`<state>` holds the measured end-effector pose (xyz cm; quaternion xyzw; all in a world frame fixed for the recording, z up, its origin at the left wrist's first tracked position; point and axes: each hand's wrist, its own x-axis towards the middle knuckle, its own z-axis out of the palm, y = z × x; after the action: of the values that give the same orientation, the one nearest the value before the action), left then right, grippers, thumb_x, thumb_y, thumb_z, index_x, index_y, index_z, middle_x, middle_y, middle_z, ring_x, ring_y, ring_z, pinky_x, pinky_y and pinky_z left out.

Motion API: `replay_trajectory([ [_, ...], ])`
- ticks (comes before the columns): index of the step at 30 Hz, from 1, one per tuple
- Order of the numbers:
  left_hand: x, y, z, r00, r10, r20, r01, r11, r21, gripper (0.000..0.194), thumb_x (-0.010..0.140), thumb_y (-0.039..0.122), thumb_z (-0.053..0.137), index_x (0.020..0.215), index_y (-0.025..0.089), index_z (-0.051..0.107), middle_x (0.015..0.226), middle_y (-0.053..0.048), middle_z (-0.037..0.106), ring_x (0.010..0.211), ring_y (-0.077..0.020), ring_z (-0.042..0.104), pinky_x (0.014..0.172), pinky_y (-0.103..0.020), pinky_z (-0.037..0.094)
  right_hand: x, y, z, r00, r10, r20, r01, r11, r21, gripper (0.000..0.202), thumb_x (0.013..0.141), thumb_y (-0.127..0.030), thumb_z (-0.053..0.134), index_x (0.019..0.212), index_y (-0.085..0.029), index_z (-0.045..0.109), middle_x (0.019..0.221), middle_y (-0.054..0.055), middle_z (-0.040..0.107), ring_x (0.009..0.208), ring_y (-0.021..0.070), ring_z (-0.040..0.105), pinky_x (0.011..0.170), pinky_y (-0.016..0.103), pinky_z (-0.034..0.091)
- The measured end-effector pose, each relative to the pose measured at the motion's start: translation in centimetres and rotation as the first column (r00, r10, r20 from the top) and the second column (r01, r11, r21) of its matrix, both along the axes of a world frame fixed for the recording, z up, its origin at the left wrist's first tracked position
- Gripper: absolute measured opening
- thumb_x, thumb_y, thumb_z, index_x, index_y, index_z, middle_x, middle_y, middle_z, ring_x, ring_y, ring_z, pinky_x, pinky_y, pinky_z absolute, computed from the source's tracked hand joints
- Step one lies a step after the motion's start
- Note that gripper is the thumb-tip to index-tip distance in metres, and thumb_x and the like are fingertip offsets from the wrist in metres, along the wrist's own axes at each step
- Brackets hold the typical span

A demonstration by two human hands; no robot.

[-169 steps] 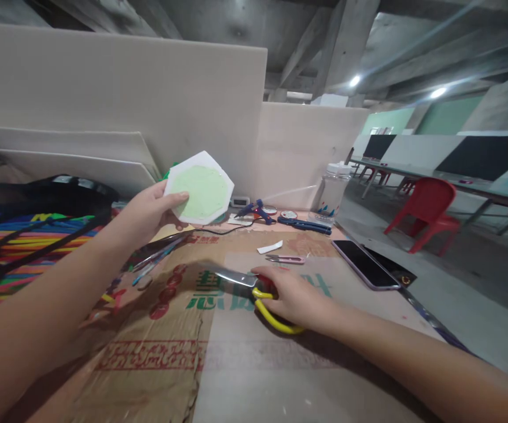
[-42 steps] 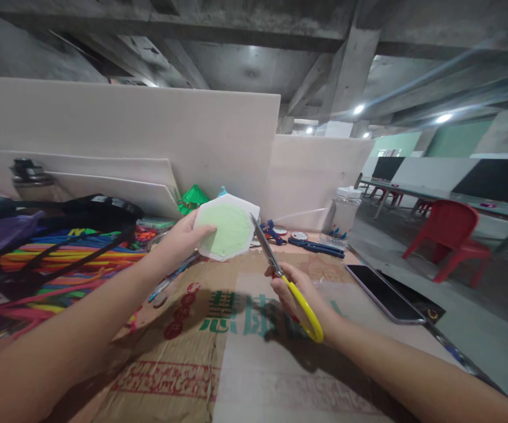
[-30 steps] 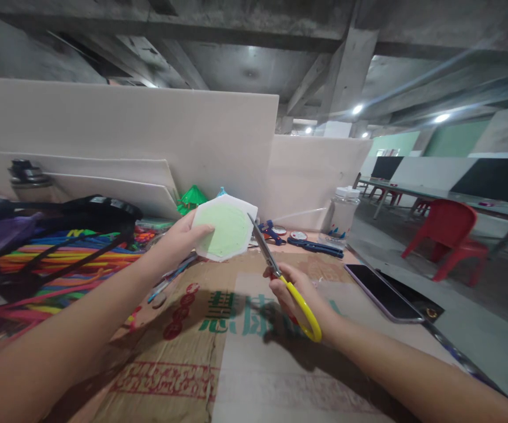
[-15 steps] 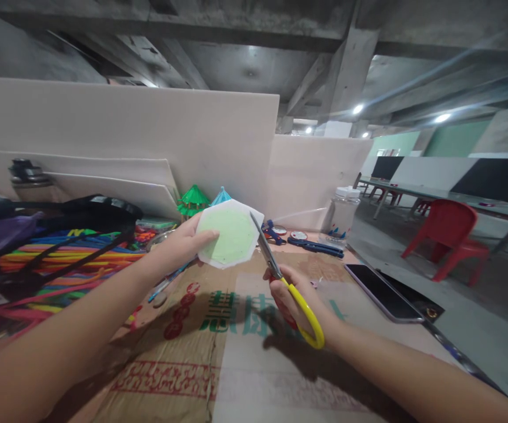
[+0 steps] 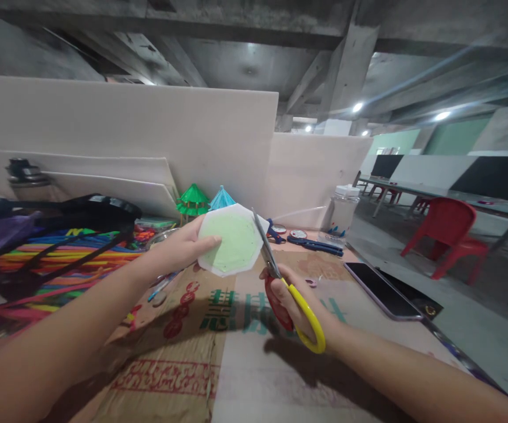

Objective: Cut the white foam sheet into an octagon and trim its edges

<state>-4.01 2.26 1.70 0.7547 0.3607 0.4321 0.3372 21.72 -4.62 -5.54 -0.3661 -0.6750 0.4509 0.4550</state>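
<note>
My left hand (image 5: 192, 242) is closed on the left edge of a many-sided piece of card (image 5: 231, 242), pale green inside a white border, with the thumb lying on the green face. In my right hand (image 5: 291, 299) is a pair of scissors (image 5: 309, 317) with yellow and red handles. Their metal blades point up and slightly left, along the right edge of the card, where a white corner sticks out behind them. Whether the blades are parted cannot be made out. Both hands are raised above a cardboard sheet (image 5: 179, 352) with green and red print.
Behind the card stand a green paper umbrella-like model (image 5: 193, 200) and a blue one (image 5: 221, 197). Colourful pipe cleaners (image 5: 73, 249) lie left under black straps. A blue cutter (image 5: 316, 245), a clear jar (image 5: 343, 214) and a phone (image 5: 381, 289) are on the right.
The card has shifted slightly right and down in my left hand, and its tilt has changed a little. The scissors stay at its right edge, with more of the red handle showing.
</note>
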Motion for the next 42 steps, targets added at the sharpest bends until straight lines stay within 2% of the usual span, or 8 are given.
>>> replay_trajectory([
  [5,0.7,-0.2,-0.2,1.000,0.011,0.009,-0.011,0.998,-0.059,0.055,0.083,0.049,0.065,0.130,0.020,0.057,0.081,-0.006,0.070,0.071,-0.0246,0.068,0.058,-0.031,0.055,-0.1,-0.2,0.7,1.000,-0.023,-0.019,0.022,0.999,-0.031,0.047,0.087,-0.066,0.055,0.100,-0.021,0.048,0.055,-0.011,0.035,0.038,0.0043,0.027,0.036,0.018,0.023],
  [10,0.9,0.4,-0.4,0.999,0.021,0.042,-0.016,0.992,-0.128,0.043,0.083,0.050,0.066,0.113,0.020,0.067,0.076,-0.004,0.068,0.058,-0.0185,0.061,0.048,-0.026,0.047,0.1,-0.1,1.4,0.996,-0.087,0.016,0.087,0.996,-0.005,0.039,0.087,-0.059,0.058,0.093,-0.021,0.051,0.056,-0.008,0.037,0.042,0.0060,0.030,0.039,0.020,0.023],
  [14,0.9,0.8,-0.6,0.996,0.013,0.086,0.002,0.986,-0.167,0.046,0.082,0.052,0.067,0.114,0.019,0.068,0.076,-0.003,0.067,0.054,-0.0152,0.057,0.044,-0.024,0.041,0.1,0.0,1.2,0.993,-0.119,0.018,0.119,0.993,0.003,0.032,0.087,-0.052,0.060,0.092,-0.021,0.052,0.057,-0.007,0.038,0.044,0.0074,0.031,0.041,0.021,0.025],
  [21,0.2,1.4,-0.3,0.973,0.039,0.227,0.002,0.984,-0.176,0.052,0.077,0.051,0.073,0.118,0.020,0.069,0.097,-0.008,0.076,0.078,-0.0240,0.070,0.062,-0.030,0.056,0.0,0.1,1.2,0.992,-0.121,0.021,0.122,0.992,-0.024,0.033,0.084,-0.051,0.064,0.093,-0.022,0.053,0.059,-0.007,0.039,0.044,0.0067,0.031,0.040,0.020,0.024],
  [25,-0.4,1.7,0.1,0.957,0.073,0.282,-0.027,0.986,-0.162,0.049,0.075,0.046,0.075,0.115,0.018,0.070,0.101,-0.010,0.076,0.084,-0.0261,0.070,0.069,-0.031,0.057,0.0,-0.1,1.3,0.993,-0.115,0.039,0.116,0.992,-0.038,0.031,0.083,-0.048,0.066,0.093,-0.021,0.053,0.056,-0.008,0.037,0.043,0.0065,0.031,0.039,0.020,0.024],
  [33,-0.2,0.3,0.7,0.993,-0.067,0.100,0.076,0.993,-0.085,0.053,0.080,0.046,0.072,0.127,0.022,0.065,0.116,-0.007,0.073,0.105,-0.0278,0.067,0.084,-0.031,0.057,0.0,-0.5,1.0,1.000,-0.028,0.008,0.028,1.000,0.002,0.040,0.089,-0.059,0.055,0.100,-0.021,0.050,0.055,-0.009,0.038,0.040,0.0054,0.032,0.038,0.019,0.024],
  [38,-0.2,0.4,0.5,0.993,-0.047,0.109,0.057,0.994,-0.095,0.048,0.078,0.045,0.073,0.120,0.022,0.069,0.115,-0.007,0.074,0.104,-0.0285,0.068,0.084,-0.033,0.058,0.0,-0.4,0.9,0.997,-0.064,0.035,0.064,0.998,0.012,0.038,0.088,-0.058,0.057,0.098,-0.022,0.051,0.056,-0.009,0.038,0.041,0.0059,0.030,0.039,0.020,0.022],
  [42,-0.5,1.5,0.3,0.966,0.058,0.253,-0.019,0.988,-0.152,0.048,0.073,0.038,0.074,0.117,0.019,0.070,0.102,-0.007,0.077,0.093,-0.0276,0.071,0.077,-0.033,0.060,-0.1,0.0,1.3,0.986,-0.111,0.125,0.106,0.993,0.044,0.034,0.085,-0.053,0.062,0.094,-0.021,0.053,0.059,-0.006,0.043,0.048,0.0088,0.037,0.045,0.022,0.028],
])
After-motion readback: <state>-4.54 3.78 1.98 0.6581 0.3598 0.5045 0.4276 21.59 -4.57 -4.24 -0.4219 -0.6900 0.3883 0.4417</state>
